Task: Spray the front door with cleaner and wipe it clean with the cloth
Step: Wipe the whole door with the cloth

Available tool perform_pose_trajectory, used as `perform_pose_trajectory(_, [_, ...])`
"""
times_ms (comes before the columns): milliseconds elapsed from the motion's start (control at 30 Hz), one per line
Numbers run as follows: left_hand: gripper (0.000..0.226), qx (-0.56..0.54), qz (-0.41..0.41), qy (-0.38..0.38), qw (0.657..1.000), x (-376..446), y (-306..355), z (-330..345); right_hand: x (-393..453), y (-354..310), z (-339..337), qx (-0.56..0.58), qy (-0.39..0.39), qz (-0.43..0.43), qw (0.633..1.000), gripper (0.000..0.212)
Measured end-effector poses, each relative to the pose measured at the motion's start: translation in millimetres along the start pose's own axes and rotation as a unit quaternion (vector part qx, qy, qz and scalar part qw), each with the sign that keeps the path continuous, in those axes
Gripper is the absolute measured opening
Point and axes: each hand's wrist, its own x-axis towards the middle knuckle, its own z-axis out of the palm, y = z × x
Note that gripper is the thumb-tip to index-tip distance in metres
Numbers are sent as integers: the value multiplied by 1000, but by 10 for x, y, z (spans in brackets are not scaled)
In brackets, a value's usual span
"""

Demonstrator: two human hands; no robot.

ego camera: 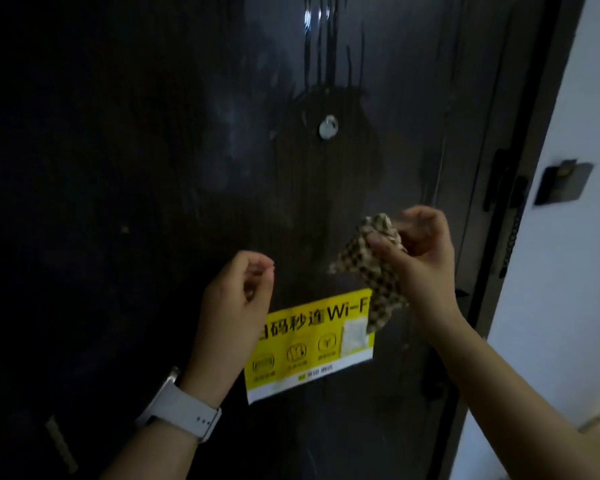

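Head view: nearest the camera, two bare forearms are raised toward the door, the left one banded by a white wristwatch strap (179, 408). The left hand (234, 299) is held just short of the door with its fingers loosely curled and nothing in them. The right hand (421, 252) is closed on a bunched brown-and-cream checked cloth (373, 271), pinched between thumb and fingers, its loose end hanging over the upper right corner of a yellow paper sticker (310, 344).

The dark glossy front door (153, 168) is streaked with wet runs above and around a small round silver peephole (328, 127) at its centre, so spraying is judged done and wiping the step in hand. No spray bottle is seen. The next move is judged to call for the cloth to be spread or regathered, then pressed flat against the wet panel and drawn across the drips.

On the sticker "Wi-F" is read, cut off by the cloth, with Chinese characters before it and three round icons beneath; the smaller print is too blurred to read. At the door's right edge a black lock handle (510, 202) is mounted, and a dark wall plate (563, 183) sits on the white wall beyond.
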Motion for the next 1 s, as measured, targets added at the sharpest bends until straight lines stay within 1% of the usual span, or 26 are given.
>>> perform_pose_trajectory(33, [12,31,42,13,999,149,84,-19,175,11,-3,-28,5,-36,999,37])
perform_pose_trajectory(100, [17,94,110,46,988,455,232,-47,527,41,0,-82,7,-107,991,27])
perform_pose_trajectory(200, [27,156,176,102,967,895,460,-65,1104,13,36,-116,23,-234,965,13])
perform_pose_trajectory(267, [31,200,223,146,943,1180,605,-69,1483,-42,121,-123,38,-317,940,8])
perform_pose_trajectory(300, [33,228,247,165,927,1323,663,-73,1658,-45,179,-129,45,-344,929,7])
perform_pose_trajectory(400, [37,311,284,214,882,1721,773,-88,1999,83,362,-170,68,-395,900,11])
perform_pose_trajectory(467, [41,354,283,248,856,1901,783,-99,1965,265,431,-226,72,-427,873,21])
perform_pose_trajectory(533, [44,389,278,271,835,1977,752,-78,1817,447,395,-275,21,-471,838,30])
perform_pose_trajectory(600, [48,405,285,281,822,1996,711,-46,1718,549,294,-307,-47,-503,807,31])
perform_pose_trajectory(633, [50,402,290,285,820,2001,700,-37,1748,553,231,-320,-65,-514,793,31])
perform_pose_trajectory(667, [52,400,293,288,819,2005,694,-34,1824,531,176,-329,-66,-520,785,32])
perform_pose_trajectory(700, [53,401,293,292,817,2012,691,-34,1933,495,145,-326,-45,-516,791,34])
perform_pose_trajectory(767, [54,406,292,299,812,2022,687,-40,2174,353,154,-296,32,-470,831,40])
perform_pose_trajectory(800, [53,406,292,301,812,2024,685,-41,2261,260,218,-279,59,-447,848,39])
perform_pose_trajectory(833, [51,403,292,302,813,2024,685,-41,2307,171,312,-264,66,-433,860,38])
perform_pose_trajectory(867, [49,399,293,302,814,2025,686,-41,2308,109,431,-252,52,-431,865,37])
perform_pose_trajectory(900, [47,395,295,301,816,2025,688,-46,2263,66,550,-243,18,-442,863,36])
perform_pose_trajectory(933, [46,389,297,298,820,2022,691,-55,2179,45,660,-240,-33,-458,855,37])
perform_pose_trajectory(1000, [45,376,300,288,828,2014,703,-80,1976,44,781,-239,-163,-490,822,37])
